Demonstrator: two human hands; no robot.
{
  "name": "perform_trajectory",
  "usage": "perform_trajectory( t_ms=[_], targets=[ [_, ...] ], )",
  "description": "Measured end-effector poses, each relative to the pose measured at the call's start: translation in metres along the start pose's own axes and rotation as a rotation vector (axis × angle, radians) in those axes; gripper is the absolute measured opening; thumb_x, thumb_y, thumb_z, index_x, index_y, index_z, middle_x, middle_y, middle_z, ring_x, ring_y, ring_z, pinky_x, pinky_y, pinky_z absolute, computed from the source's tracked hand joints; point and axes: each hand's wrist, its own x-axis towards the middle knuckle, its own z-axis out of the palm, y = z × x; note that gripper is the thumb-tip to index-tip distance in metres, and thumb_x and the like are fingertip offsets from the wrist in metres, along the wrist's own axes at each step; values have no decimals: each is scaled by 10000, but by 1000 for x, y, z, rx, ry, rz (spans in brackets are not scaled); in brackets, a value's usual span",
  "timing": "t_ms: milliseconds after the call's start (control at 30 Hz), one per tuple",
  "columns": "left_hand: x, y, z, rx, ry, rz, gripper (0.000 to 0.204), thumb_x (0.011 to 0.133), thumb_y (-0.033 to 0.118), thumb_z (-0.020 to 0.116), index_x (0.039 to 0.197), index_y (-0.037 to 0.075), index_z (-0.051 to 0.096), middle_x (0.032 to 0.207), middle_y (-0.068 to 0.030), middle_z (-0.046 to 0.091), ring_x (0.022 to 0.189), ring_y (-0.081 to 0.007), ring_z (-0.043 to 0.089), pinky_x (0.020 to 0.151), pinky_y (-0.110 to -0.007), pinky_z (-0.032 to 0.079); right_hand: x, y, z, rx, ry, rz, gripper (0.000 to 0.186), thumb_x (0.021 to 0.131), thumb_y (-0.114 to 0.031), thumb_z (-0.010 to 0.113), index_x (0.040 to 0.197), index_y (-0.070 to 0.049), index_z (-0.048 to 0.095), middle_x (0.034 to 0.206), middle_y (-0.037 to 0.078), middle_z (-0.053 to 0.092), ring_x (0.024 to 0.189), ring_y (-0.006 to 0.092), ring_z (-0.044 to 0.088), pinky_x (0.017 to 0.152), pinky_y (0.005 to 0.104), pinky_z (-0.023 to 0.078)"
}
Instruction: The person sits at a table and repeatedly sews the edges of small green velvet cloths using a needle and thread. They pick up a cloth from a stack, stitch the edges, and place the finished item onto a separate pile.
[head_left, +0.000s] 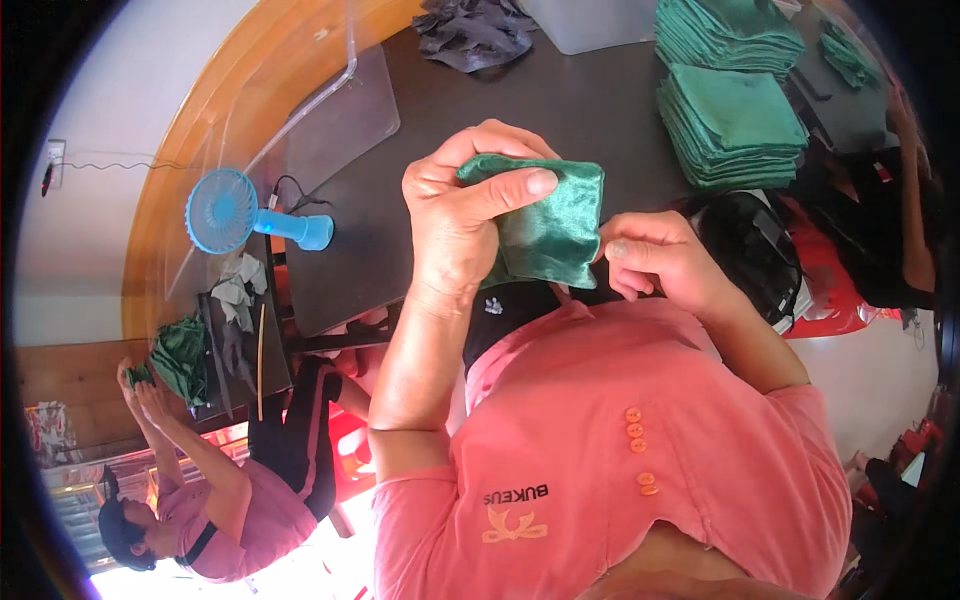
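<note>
A small square piece of shiny green velvet (560, 225), shaped like a flat pouch, is held up above the table's near edge. My left hand (465, 200) grips its left side, thumb across the front and the other fingers behind. Close against its right edge is my right hand (655, 255), with fingers curled in and thumb and forefinger together. Whether those fingertips pinch the velvet's edge or something small is hidden.
Two stacks of green cloth pieces (730, 125) stand at the back right of the dark table (560, 95). Dark grey cloth (472, 35) lies beside a translucent bin (595, 22). A blue fan (225, 212) sits left. A co-worker (240, 500) handles green cloth at far left.
</note>
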Motion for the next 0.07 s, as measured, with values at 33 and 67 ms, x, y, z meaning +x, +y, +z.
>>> perform_trajectory(
  t_ms=[33,67],
  targets=[
    [3,-2,2,17,-3,21,154,702,-68,747,824,-2,680,875,-112,684,802,-170,635,774,-285,499,-1,3,-4,-6,-15,-28,238,926,-231,599,961,-5,661,590,-12,502,526,66,446,498,232,343],
    [4,-6,1,34,-5,41,183,692,-51,761,851,1,686,875,-110,685,801,-171,633,777,-288,499,-3,8,-11,-13,-30,-57,242,917,-239,615,967,-6,661,614,-4,535,541,67,461,500,232,342]
  ],
)
